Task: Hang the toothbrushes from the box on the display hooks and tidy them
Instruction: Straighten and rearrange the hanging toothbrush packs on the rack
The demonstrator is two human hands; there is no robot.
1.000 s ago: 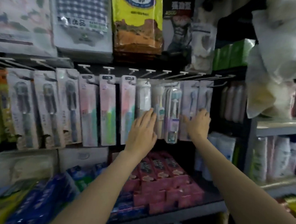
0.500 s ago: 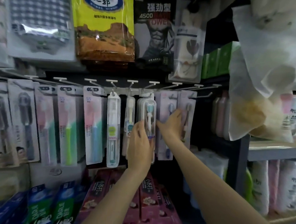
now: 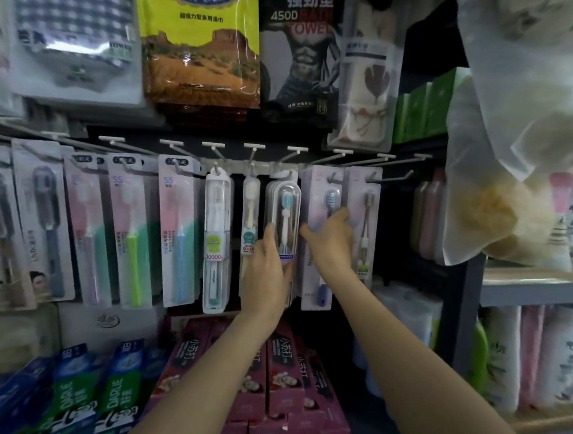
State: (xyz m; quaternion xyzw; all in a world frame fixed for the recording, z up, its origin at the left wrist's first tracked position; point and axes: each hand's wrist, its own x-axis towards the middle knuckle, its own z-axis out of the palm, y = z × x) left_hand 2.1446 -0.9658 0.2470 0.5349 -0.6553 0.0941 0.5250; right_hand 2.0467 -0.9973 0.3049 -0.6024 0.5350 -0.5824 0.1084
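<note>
A row of packaged toothbrushes hangs from white display hooks (image 3: 254, 151) across the middle of the shelf wall. My left hand (image 3: 266, 272) lies with straight fingers against the lower left side of a clear-cased toothbrush pack (image 3: 285, 213) with a blue and white brush. My right hand (image 3: 330, 239) reaches just right of it, its fingers spread flat on a lilac card pack (image 3: 323, 199) with a blue brush. Another lilac pack (image 3: 365, 218) hangs at the right end. The box is not in view.
Toothpaste boxes, pink (image 3: 282, 367) and blue-green (image 3: 76, 395), fill the shelf below. Towel packs (image 3: 201, 44) hang above the hooks. A white plastic bag (image 3: 524, 137) hangs at the right, over a grey shelf (image 3: 536, 285) of bottles.
The view has closed in on the hooks. My left hand slid from the packs further left onto the clear-cased pack. My right hand stayed on the lilac packs.
</note>
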